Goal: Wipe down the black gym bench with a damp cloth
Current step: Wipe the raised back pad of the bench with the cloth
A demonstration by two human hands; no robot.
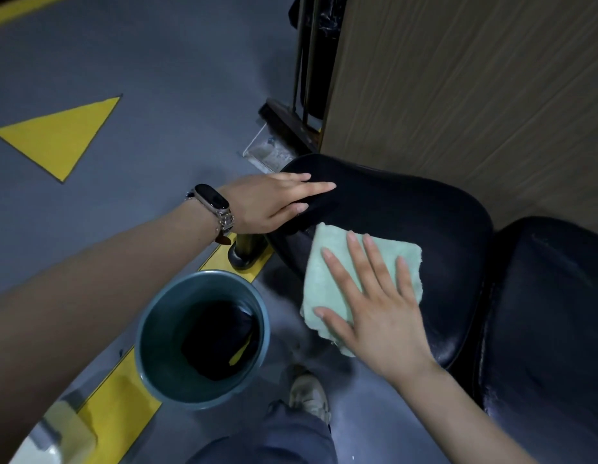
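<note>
Head view — cloth (341, 279) overhanging bench (408, 229) edge, bucket (150, 329) below

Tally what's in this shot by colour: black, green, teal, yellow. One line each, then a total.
Black: 2, the two bench pads, seat pad and the adjoining pad.
Green: 1, the cloth under the flat right hand.
Teal: 1, the bucket.
Yellow: 2, floor triangle and floor stripe.
Total: 6.

bench pad (408, 222): black glossy leather-like, creased | cloth (327, 272): pale green fluffy terry | bucket (156, 329): smooth matt grey-green plastic | wall panel (458, 78): wood-grain, matt
</note>
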